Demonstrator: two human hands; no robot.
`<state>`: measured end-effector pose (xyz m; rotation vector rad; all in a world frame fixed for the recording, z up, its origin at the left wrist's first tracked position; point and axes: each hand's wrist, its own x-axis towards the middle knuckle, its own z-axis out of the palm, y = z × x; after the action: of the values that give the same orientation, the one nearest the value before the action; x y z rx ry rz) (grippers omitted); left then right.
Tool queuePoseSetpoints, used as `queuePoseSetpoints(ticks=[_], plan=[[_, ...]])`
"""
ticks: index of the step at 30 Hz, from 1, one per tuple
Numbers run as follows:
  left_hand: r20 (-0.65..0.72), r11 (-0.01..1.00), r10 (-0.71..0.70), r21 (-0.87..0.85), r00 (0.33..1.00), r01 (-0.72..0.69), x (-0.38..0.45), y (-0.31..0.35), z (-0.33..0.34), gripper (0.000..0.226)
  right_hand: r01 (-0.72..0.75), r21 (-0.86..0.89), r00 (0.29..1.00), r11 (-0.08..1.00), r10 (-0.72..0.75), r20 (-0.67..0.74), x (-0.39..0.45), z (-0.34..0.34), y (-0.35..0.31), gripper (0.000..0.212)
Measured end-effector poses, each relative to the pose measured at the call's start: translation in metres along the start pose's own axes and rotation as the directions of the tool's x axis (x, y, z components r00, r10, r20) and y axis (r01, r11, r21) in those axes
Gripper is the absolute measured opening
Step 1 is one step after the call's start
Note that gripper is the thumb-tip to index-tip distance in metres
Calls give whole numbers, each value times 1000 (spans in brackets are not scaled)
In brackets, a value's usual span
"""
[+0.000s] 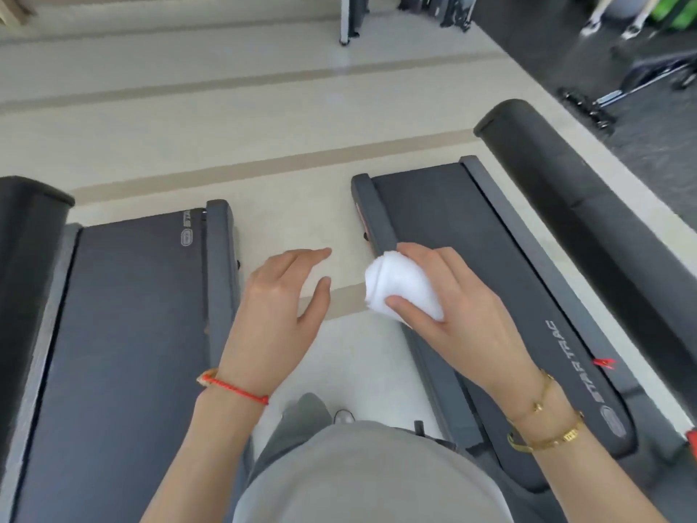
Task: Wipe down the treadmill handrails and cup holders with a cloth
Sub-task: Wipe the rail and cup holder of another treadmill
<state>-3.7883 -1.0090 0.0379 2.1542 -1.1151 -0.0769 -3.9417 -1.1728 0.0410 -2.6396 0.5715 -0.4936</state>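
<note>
While the right hand (449, 307) holds a bunched white cloth (401, 290), fingers curled round it, above the floor (286, 152) between two treadmills, the left hand (275, 300) hangs free, fingers loosely spread.

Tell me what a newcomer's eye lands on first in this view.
First, the white cloth, bunched in the right hand at centre frame, above the gap between two treadmills. Beside it the left hand hovers open and empty, a red string bracelet on its wrist. Next, the black padded handrail running along the right treadmill's far side, top right.
</note>
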Motion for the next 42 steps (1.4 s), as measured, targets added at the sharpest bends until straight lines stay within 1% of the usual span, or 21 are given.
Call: queuePoseSetpoints(ticks=[5,9,12,15,18,21,23,27,31,32,34,35,36,40,42], plan=[[107,984,171,-68,979,-164,69,10,29,32,-141,-81,984,987,131,-122,15,-18,25,52],[177,941,330,-138,927,-308,132,21,55,31,-256,-123,950,959,227,-213,37,-33,44,52],[201,889,446,-213,872,-406,184,33,73,31,-349,-152,905,925,290,-311,58,-48,57,51],[224,824,554,-282,802,-491,234,48,89,31,-439,-220,848,871,321,-420,81,-64,73,51],[247,765,634,-341,733,-546,279,64,105,31,-532,-301,790,792,336,-512,104,-77,94,54],[273,709,700,-383,660,-592,316,76,123,31,-620,-351,738,702,369,-565,121,-80,122,58],[289,678,731,-406,618,-613,334,80,136,31,-686,-361,696,631,426,-579,129,-76,142,58],[311,630,775,-445,550,-636,362,87,160,32,-783,-433,622,447,538,-569,138,-59,171,54],[326,596,803,-459,499,-659,383,96,180,32,-812,-475,581,340,550,-600,135,-55,179,43],[327,589,808,-459,490,-664,387,97,184,32,-825,-464,561,321,556,-613,131,-56,180,41],[330,579,815,-459,476,-674,396,100,193,32,-864,-392,502,315,597,-626,122,-59,181,41],[334,578,816,-459,472,-675,400,102,197,32,-875,-361,484,323,614,-623,122,-59,181,42],[339,579,815,-458,470,-674,403,103,202,32,-875,-353,484,331,624,-614,126,-59,182,43],[364,603,797,-434,482,-669,410,109,215,32,-832,-386,551,399,674,-492,179,-54,196,47],[385,624,780,-422,493,-658,411,110,220,31,-821,-373,570,432,665,-483,188,-53,201,48]])
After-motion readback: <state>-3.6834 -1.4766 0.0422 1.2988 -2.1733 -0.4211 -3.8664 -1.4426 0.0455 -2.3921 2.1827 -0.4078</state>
